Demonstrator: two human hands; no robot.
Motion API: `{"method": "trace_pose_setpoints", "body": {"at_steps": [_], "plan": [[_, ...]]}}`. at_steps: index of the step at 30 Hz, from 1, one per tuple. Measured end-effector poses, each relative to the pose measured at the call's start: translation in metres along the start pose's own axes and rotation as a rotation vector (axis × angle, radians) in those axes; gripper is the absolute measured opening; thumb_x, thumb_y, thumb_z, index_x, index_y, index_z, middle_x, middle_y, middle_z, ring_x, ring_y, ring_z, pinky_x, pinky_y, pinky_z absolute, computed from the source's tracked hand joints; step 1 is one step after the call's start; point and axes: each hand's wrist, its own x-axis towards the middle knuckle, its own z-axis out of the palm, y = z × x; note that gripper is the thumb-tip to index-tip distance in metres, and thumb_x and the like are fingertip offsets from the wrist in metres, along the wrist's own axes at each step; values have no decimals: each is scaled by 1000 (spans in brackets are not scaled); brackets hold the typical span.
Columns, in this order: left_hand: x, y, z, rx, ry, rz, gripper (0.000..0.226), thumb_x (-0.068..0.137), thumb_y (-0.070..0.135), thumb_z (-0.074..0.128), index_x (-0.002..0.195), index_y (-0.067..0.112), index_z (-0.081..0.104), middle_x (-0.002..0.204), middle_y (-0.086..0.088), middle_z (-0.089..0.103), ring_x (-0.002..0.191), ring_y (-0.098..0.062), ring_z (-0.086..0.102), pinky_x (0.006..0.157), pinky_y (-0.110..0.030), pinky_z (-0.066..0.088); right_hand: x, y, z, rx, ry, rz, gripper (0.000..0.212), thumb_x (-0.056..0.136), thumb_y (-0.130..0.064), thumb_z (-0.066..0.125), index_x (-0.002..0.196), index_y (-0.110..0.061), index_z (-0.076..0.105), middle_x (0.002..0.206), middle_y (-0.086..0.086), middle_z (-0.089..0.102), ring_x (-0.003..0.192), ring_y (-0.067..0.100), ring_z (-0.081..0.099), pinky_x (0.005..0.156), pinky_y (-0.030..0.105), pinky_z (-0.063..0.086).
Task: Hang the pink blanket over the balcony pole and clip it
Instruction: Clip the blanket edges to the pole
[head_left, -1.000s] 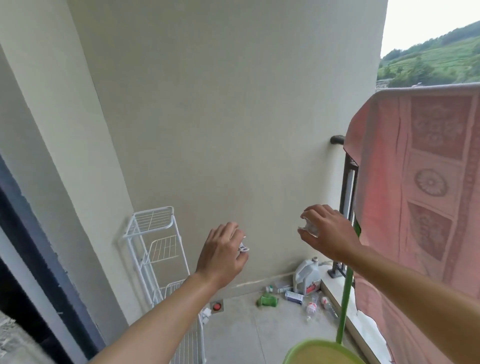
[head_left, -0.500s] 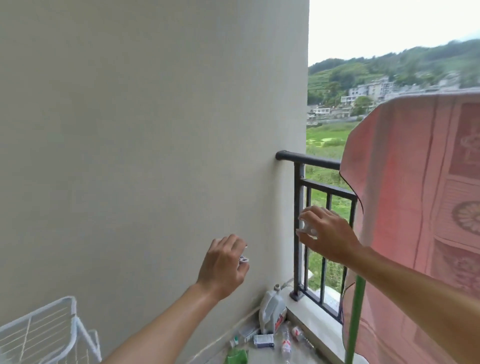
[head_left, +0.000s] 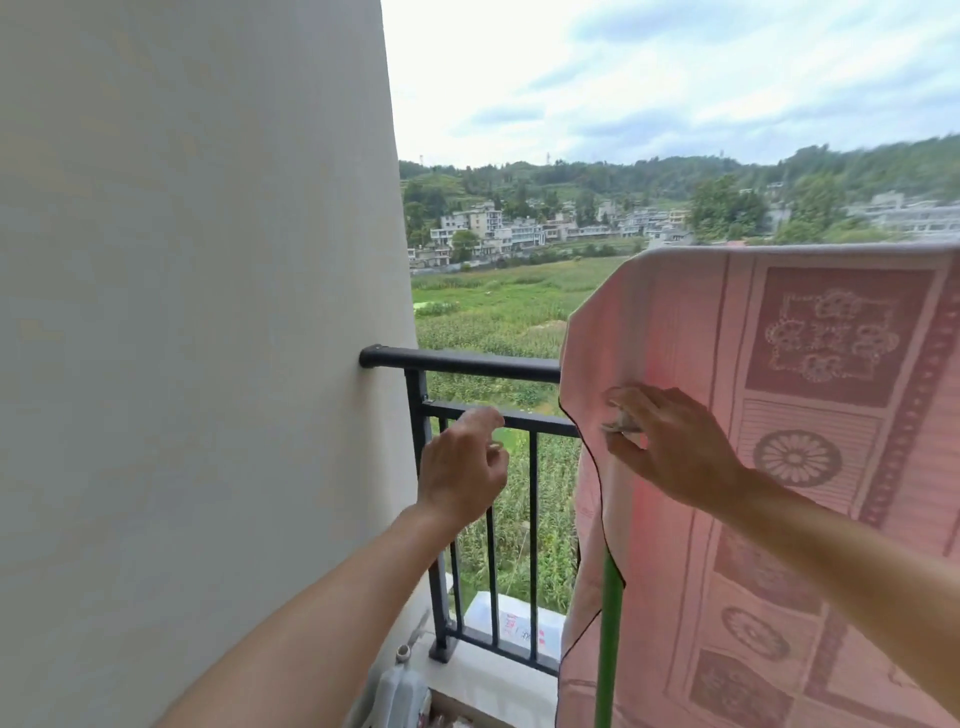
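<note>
Blanket, pink woven cloth with darker rose borders, square panels and round flower medallions, hangs as a flat sheet on the right of the balcony. Its top fold runs in a straight line, and whatever carries it is covered by the cloth. Its dark-trimmed left edge falls in a soft wave in front of the railing, a black metal frame with a round top rail and thin uprights, fixed to the smooth cream wall.

Right hand is raised in front of the blanket near that left edge, thumb and fingers pinching a small pale clip. Blur hides the clip's shape and whether it touches the cloth.

Left hand is raised before the railing, apart from the blanket, fingers loosely curled. A pale speck shows at the fingertips, but it cannot be told whether anything is held.

A glossy green stick stands upright by the blanket's lower left edge. A white plastic jug sits at the wall's foot.
</note>
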Motion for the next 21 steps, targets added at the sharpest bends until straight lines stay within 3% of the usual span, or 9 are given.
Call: {"method": "trace_pose_setpoints", "body": {"at_steps": [4,8,10,13,15,18,21], "plan": [[54,11,23,-161,12,-46,20,89,29,63,98,12,60,77,4,66,60,-11,57,50,-18,37,14,24,-28,-22,85,-5,34,75,-11,77,104,-2,63,89,10,71,73,29,68,67,32,52],[95,18,34,-655,-170,-260,36,88,37,62,106,6,61,82,-7,71,47,-8,55,57,-34,52,28,35,-47,-67,166,-57,32,85,-25,63,108,-3,61,92,9,71,76,27,69,59,36,56],[106,20,39,-913,-350,-401,41,90,37,59,111,2,57,91,-12,70,40,-6,47,48,-29,49,35,34,-54,-106,166,-70,35,87,-31,57,110,-5,59,95,7,71,80,25,69,58,36,56],[125,17,42,-1214,-511,-450,44,84,33,67,115,1,58,102,-14,70,49,-12,46,52,-26,49,44,28,-60,-156,151,-82,35,87,-32,55,110,-6,58,94,4,70,83,23,68,60,38,56],[140,14,36,-1412,-546,-443,42,80,18,71,117,2,57,93,-10,69,46,-10,47,56,-25,50,51,21,-63,-192,168,-72,35,86,-31,56,110,-5,60,94,5,70,83,24,68,65,39,56],[164,9,16,-1388,-521,-404,30,79,4,69,108,4,61,72,-3,61,43,-6,46,61,-26,47,68,8,-62,-218,193,-36,36,86,-30,56,112,-4,59,98,6,69,87,25,67,69,41,56],[175,-1,8,-1065,-577,-341,25,83,12,68,105,1,63,79,-7,67,50,-9,50,54,-24,48,91,-5,-58,-242,178,-15,35,88,-27,54,113,-3,56,101,7,68,89,24,66,73,45,57]]}}
